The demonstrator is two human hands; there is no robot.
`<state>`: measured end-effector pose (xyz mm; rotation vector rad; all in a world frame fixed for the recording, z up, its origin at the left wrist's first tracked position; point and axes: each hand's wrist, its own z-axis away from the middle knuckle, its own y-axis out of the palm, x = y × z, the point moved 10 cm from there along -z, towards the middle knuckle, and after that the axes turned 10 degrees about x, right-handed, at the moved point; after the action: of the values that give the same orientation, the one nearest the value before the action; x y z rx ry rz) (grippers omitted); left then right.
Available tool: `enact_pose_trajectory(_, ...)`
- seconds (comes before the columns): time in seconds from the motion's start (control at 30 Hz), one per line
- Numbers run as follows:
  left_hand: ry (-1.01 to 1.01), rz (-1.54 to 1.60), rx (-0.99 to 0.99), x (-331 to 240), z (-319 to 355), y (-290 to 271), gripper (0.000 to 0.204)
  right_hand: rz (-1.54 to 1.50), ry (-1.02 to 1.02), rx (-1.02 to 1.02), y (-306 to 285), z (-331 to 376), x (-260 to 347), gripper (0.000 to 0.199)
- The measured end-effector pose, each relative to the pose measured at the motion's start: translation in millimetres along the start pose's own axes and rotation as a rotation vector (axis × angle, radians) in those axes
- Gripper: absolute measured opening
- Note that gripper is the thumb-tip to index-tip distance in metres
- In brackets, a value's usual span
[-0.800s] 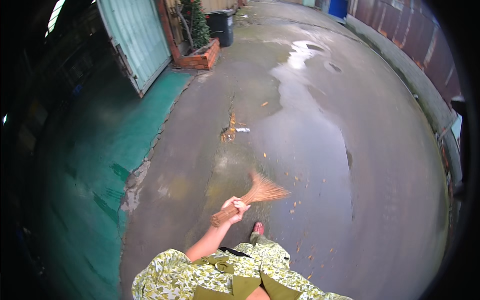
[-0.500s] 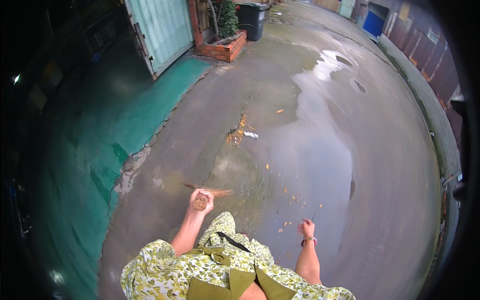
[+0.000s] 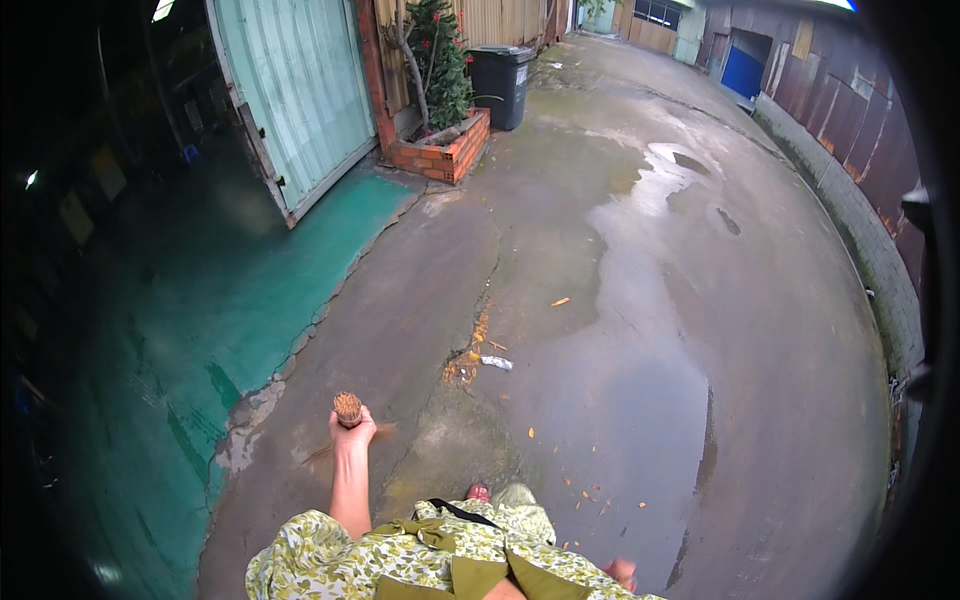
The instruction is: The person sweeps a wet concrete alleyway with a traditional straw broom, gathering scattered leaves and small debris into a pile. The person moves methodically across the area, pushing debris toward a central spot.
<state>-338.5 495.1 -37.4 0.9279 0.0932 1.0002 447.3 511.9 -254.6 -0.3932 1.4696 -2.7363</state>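
Observation:
My left hand (image 3: 352, 430) is wrapped round the top of a stick broom (image 3: 347, 407). The broom's bundled, light-brown butt end points up at me, while its thin bristles show only as a faint blur beneath the hand. Low at the picture's bottom edge, my right hand (image 3: 620, 573) is small, smeared and partly cut off behind my leaf-patterned clothing, so its fingers cannot be read. Ahead of me on the concrete, a crumpled white scrap (image 3: 496, 363) lies beside a patch of yellow-brown dry leaves (image 3: 462, 368) along a crack.
A shallow puddle (image 3: 640, 420) spreads ahead and to the right, with scattered leaves near it. On the left, a green-painted floor (image 3: 330, 250) meets the concrete at a broken edge. Farther off stand a pale green metal door (image 3: 300, 90), a brick planter (image 3: 440, 155) and a dark bin (image 3: 500, 85).
My left hand has moved left and slightly lower with the broom. My right hand has dropped back toward the bottom edge. The view has tilted up, and a red shoe now shows.

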Motion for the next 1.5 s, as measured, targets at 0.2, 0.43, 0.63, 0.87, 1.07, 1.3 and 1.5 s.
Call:
enact_pose_trajectory(0.2, -0.48, 0.498, -0.181, 164, -46, 62, 0.034, -1.237, 0.859, 0.168, 35, -23, 69, 0.02)
enact_pose_trajectory(0.43, -0.512, 0.515, -0.216, 265, -161, 132, 0.03, -1.249, 0.682, 0.081, -109, -253, 101, 0.022)
enact_pose_trajectory(0.63, -0.508, 0.44, -0.203, 372, -285, 179, 0.018, -1.389, 0.193, -0.18, -368, -540, 197, 0.029)
enact_pose_trajectory(0.87, -0.346, -0.121, -0.014, 500, -463, 201, 0.012, -1.046, -0.383, -0.022, -589, -718, 395, 0.032)
enact_pose_trajectory(1.07, -0.286, -0.272, 0.006, 641, -661, 237, 0.009, -1.243, 0.131, -0.25, -539, -843, 140, 0.024)
enact_pose_trajectory(1.3, -0.505, -0.213, -0.033, 870, -757, 313, 0.005, -1.557, 1.084, -0.162, -440, -802, 39, 0.029)
enact_pose_trajectory(1.5, -0.728, 0.17, -0.221, 1004, -834, 382, 0.047, -1.425, 0.846, 0.009, -546, -983, 120, 0.03)
